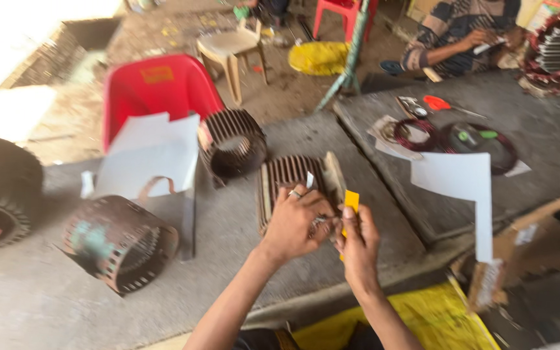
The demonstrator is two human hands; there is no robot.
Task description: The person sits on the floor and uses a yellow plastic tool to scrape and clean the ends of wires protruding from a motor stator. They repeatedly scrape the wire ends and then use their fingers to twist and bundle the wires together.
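A yellow strip (351, 202) is pinched upright by the right hand (358, 246). The ribbed metal core (293, 185) is touched just left of it by the left hand (293, 223), fingers curled.

An orange rectangular label (157, 74) is sitting on the back of the red plastic chair (163, 91) at far left. A torn brown cardboard box (533, 249) is lying open at near right, with a pale sticker (525, 234) showing on its flap.
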